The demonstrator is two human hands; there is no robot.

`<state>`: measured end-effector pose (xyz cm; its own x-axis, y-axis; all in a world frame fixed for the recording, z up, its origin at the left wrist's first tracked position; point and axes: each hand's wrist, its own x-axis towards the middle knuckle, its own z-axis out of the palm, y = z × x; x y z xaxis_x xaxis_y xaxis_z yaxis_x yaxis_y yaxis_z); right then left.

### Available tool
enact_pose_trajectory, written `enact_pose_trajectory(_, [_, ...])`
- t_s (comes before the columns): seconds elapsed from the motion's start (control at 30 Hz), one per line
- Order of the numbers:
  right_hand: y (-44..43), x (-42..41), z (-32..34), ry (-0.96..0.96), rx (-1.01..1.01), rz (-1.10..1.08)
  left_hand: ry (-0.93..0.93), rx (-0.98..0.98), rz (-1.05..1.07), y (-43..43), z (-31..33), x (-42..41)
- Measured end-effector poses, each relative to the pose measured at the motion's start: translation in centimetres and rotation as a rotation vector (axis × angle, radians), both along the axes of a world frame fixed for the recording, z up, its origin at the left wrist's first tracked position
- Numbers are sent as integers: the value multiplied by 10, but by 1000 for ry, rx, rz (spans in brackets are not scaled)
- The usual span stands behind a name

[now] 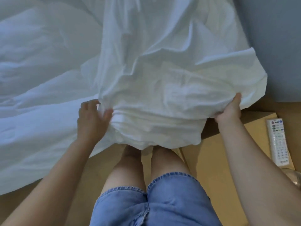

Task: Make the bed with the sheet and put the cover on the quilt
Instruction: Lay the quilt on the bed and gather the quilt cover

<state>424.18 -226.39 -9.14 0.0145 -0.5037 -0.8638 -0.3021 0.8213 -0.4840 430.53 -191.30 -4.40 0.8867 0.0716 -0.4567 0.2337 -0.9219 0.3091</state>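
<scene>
White cover [162,82] bunched and gripped in left hand [92,115] and right hand [228,111], seemingly mid-spreading; next calls for pulling flat over quilt [40,62].

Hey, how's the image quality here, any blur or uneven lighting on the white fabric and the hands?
Head view: motion blur smears the left hand, the right hand is sharper; the white fabric they hold is bright and warm, the bedding at left dim and bluish; wide-angle distortion stretches the forearms at the bottom edge.
</scene>
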Motion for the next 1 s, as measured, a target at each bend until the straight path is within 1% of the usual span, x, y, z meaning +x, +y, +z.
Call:
enact_pose_trajectory(0.07, [21, -7, 5, -117, 81, 24, 130, -244, 333, -23, -1, -7])
enact_pose_trajectory(0.1, [37, -8, 7, -146, 95, 76, 179, -323, 459, -30, -3, -13])
enact_pose_trajectory(0.13, [55, -7, 9, -152, 99, 137, 193, -360, 487, -36, -6, -19])
enact_pose_trajectory(0.23, [95, 12, 16, -31, 83, 262, 138, -373, 385, -41, -5, -25])
enact_pose_trajectory(0.3, [92, 25, 12, 32, 51, 211, 103, -292, 326, -28, 2, -17])
enact_pose_trajectory(0.37, [76, 32, 7, 72, 44, 142, 44, -232, 354, -5, 10, -9])
enact_pose_trajectory(0.47, [70, 33, 3, 116, 9, 146, 17, -173, 379, 17, 10, -14])
enact_pose_trajectory(0.5, [75, 32, 3, 115, -5, 145, 56, -259, 427, 17, 9, -18])
enact_pose_trajectory(0.53, [83, 30, 3, 109, -12, 136, 139, -466, 526, 17, 8, -23])
enact_pose_trajectory(0.6, [102, 22, 6, 35, 32, 120, 396, -1102, 758, 16, 7, -36])
enact_pose_trajectory(0.63, [114, 16, 6, -6, 80, 137, 484, -1347, 870, 15, 1, -46])
enact_pose_trajectory(0.67, [129, 11, 7, -35, 133, 173, 525, -1508, 954, 13, -5, -57])
enact_pose_trajectory(0.7, [145, 8, 10, -40, 180, 221, 529, -1559, 993, 11, -11, -66])
enact_pose_trajectory(0.73, [161, 8, 13, -27, 215, 261, 505, -1502, 984, 4, -14, -71])
enact_pose_trajectory(0.77, [174, 11, 15, -2, 231, 291, 474, -1385, 925, -4, -16, -71])
enact_pose_trajectory(0.83, [190, 23, 21, 34, 207, 305, 436, -1129, 775, -24, -19, -63])
enact_pose_trajectory(0.87, [193, 29, 20, 50, 182, 295, 426, -1044, 743, -33, -21, -58])
enact_pose_trajectory(0.93, [188, 40, 20, 103, 126, 278, 401, -967, 782, -44, -21, -50])
enact_pose_trajectory(1.0, [177, 46, 21, 143, 119, 262, 335, -974, 876, -31, -17, -46])
